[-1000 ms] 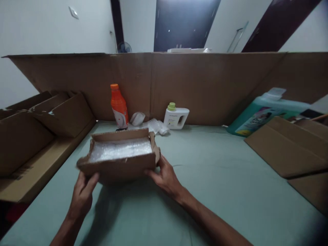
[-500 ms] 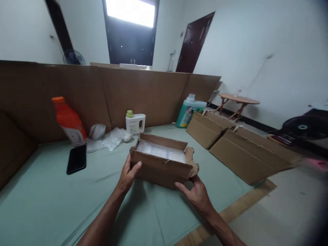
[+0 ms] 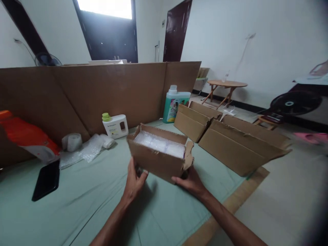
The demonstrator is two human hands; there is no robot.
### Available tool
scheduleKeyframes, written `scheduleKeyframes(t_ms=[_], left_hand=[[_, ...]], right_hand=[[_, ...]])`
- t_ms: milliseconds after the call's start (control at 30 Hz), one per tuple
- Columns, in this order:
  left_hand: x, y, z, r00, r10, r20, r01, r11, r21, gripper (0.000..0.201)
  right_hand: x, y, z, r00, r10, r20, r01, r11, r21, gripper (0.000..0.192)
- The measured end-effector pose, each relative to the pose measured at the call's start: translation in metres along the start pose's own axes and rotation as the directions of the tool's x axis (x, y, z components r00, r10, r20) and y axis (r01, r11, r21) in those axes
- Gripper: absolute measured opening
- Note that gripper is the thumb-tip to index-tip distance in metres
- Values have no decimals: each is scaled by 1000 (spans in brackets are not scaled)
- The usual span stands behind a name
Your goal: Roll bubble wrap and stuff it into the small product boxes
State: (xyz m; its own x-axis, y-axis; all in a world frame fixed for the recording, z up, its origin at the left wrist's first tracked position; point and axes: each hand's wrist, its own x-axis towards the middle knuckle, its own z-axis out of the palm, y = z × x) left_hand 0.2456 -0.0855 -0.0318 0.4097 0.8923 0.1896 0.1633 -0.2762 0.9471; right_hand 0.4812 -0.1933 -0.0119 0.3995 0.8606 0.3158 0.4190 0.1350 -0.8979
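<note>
gripping one open cardboard box (image 3: 160,155) from below, left hand (image 3: 134,181) and right hand (image 3: 191,182) with fingers curled on its near corners. hovering over the green mat (image 3: 77,212). lying right: two empty boxes (image 3: 230,140).

Left hand (image 3: 133,180) and right hand (image 3: 191,181) gripping open cardboard box (image 3: 159,160), bubble wrap (image 3: 160,146) inside

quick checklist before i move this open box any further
1. Both hands on the cardboard box: left hand at its near left corner, right hand under its near right corner. Ok.
2. Box level: tilted. Not ok.
3. Bubble wrap inside, below the rim. Ok.
4. Top flaps open. Not ok for carrying.
5. Empty cartons close on the right. Not ok.
6. Box bottom sealed: cannot tell.
</note>
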Motion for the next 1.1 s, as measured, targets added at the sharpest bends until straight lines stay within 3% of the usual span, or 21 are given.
scheduleKeyframes(t_ms=[67, 133, 267, 400, 633, 1100], left_hand=[[19, 4, 19, 989, 60, 138, -64, 998, 22, 84], [25, 6, 35, 974, 89, 210, -103, 993, 60, 83], [5, -2, 43, 928, 183, 324, -248, 954, 171, 66], [-16, -12, 33, 914, 232, 332, -322, 914, 247, 49], [-20, -12, 34, 888, 327, 323, -420, 863, 280, 38], [-26, -7, 31, 883, 328, 336, -417, 877, 240, 37]], right_hand=[[24, 10, -13, 991, -14, -130, 5, 998, -68, 105], [51, 22, -27, 962, -48, -268, 3, 986, -166, 107], [95, 44, -51, 897, -93, -432, -34, 960, -276, 111], [109, 59, -61, 878, -102, -467, -58, 947, -316, 114], [114, 69, -55, 857, -113, -502, -93, 926, -367, 116], [120, 71, -51, 825, -111, -554, -150, 902, -404, 107]])
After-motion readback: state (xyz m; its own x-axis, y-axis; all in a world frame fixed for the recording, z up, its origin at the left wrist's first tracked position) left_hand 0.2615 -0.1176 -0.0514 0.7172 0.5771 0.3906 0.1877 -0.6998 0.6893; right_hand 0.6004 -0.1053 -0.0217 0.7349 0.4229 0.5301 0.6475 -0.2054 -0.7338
